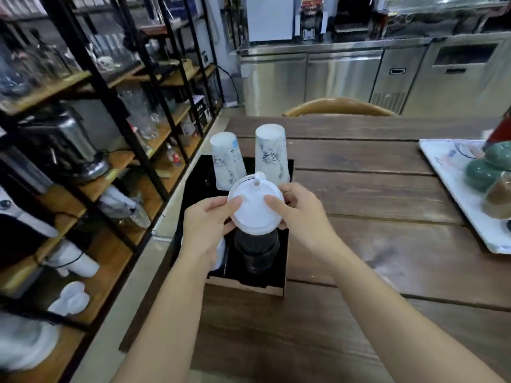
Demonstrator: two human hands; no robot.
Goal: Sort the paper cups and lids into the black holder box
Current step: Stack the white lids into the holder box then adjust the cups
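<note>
**Cups in, lids under way**

From the head camera, we take the black compartmented holder box (286, 255) on the dark wooden plank tabletop (373, 205) as our landmark. In its far compartments two white printed paper cup stacks (272, 153) stand upside down, so we judge the cups largely sorted. In its near right compartment sits a stack of dark plastic lids (255, 251); something white shows in the near left one, too hidden to name. Above the dark stack we hold a white round plastic sip lid (255, 207), tilted, our left hand (206, 219) gripping its left rim and our right hand (298, 210) gripping its right rim. This lid is not yet placed. Whether more loose pieces remain, we cannot tell.
</note>
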